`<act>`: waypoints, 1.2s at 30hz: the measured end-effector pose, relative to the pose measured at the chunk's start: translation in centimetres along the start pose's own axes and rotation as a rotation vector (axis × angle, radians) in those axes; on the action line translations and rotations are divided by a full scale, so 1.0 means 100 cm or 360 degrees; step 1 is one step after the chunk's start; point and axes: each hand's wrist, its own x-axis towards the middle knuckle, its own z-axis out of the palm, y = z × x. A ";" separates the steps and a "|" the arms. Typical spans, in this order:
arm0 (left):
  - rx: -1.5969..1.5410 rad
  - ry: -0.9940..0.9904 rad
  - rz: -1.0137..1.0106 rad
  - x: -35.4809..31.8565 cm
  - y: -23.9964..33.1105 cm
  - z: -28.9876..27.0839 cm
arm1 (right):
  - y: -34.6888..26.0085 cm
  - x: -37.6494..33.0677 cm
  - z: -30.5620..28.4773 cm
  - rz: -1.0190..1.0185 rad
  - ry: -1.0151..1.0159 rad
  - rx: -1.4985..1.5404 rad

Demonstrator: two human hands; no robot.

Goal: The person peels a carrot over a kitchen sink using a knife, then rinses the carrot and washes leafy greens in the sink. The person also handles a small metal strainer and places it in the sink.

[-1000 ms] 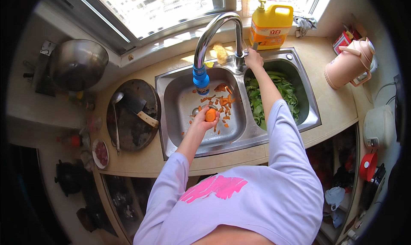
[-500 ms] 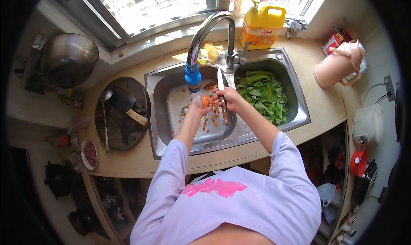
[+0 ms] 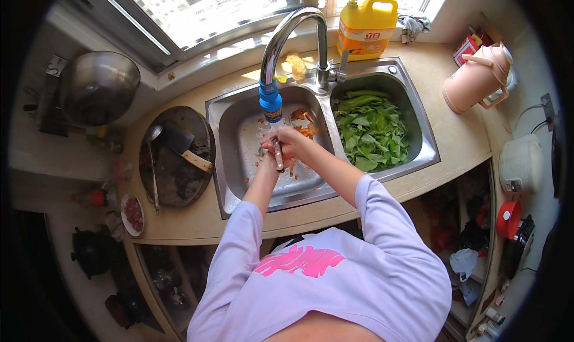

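Observation:
Both hands meet over the left sink basin [image 3: 236, 124], in the water below the blue tap nozzle [image 3: 271, 100]. My right hand [image 3: 289, 140] is closed round a knife [image 3: 278, 155]; its brown handle points toward me, and the blade is hidden among the hands. Curled fingers of my left hand [image 3: 268, 141] sit against the right hand and the knife. What the left hand holds is covered. Orange and brown peelings [image 3: 306, 129] lie in the basin around the hands.
Leafy greens [image 3: 373, 136] and long green peppers [image 3: 365, 97] fill the right basin. A round chopping board [image 3: 179, 189] with a cleaver [image 3: 179, 144] and ladle [image 3: 153, 162] lies left. Behind stand the chrome tap [image 3: 302, 14] and a yellow jug [image 3: 368, 31]; a pink flask [image 3: 478, 79] is right.
My right hand has moved left with the knife, which now crosses the left hand. The orange piece seen in my left hand before is now hidden. The whole view has shifted slightly.

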 end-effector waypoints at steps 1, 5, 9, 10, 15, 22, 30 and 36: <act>-0.0099 -0.0190 0.0006 0.026 0.007 -0.027 | 0.003 -0.007 0.001 0.0057 -0.0059 -0.0032; -0.0270 -0.0705 -0.0028 0.078 0.027 -0.076 | 0.001 -0.016 -0.020 0.0207 -0.0345 -0.0165; -0.0168 -0.0336 -0.0050 0.044 0.002 0.008 | -0.013 -0.032 -0.039 0.0018 -0.0078 -0.0293; -0.0156 -0.0310 -0.0036 0.034 0.004 0.021 | -0.016 -0.031 -0.034 -0.0011 -0.0054 -0.0284; -0.0097 -0.0555 -0.0096 0.005 0.024 0.035 | -0.015 -0.029 -0.012 -0.0226 -0.0248 -0.0548; 0.0311 0.0250 0.0040 -0.091 -0.001 0.087 | -0.058 -0.042 -0.087 -0.0724 0.0067 -0.1221; 0.2383 0.0095 0.0731 -0.170 -0.012 0.021 | -0.161 -0.054 -0.161 -0.1359 0.0907 -0.1371; 0.2784 0.0252 0.1117 -0.233 -0.016 0.044 | -0.212 -0.023 -0.119 -0.1420 0.0719 -0.1138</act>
